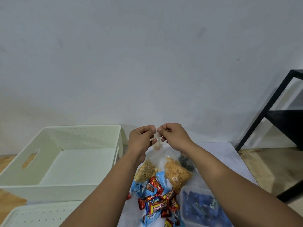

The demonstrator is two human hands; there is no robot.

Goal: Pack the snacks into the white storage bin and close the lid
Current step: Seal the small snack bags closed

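Observation:
The white storage bin (pixel 49 141) stands open and empty at the left. Its lid (pixel 32 215) lies flat in front of it. My left hand (pixel 141 136) and my right hand (pixel 173 135) are raised together above the snacks, both pinching the top of a small clear snack bag (pixel 157 145) that hangs between them. Below lie a bag of nuts (pixel 146 171), a bag of orange sticks (pixel 177 174), a dark packet (pixel 186 163), several wrapped candy bars (pixel 155 199) and a clear tub (pixel 201 208) of blue packets.
The snacks lie on a white sheet (pixel 218 159) on a wooden floor (pixel 270 167). A black metal shelf frame (pixel 278 112) stands at the right against the pale wall.

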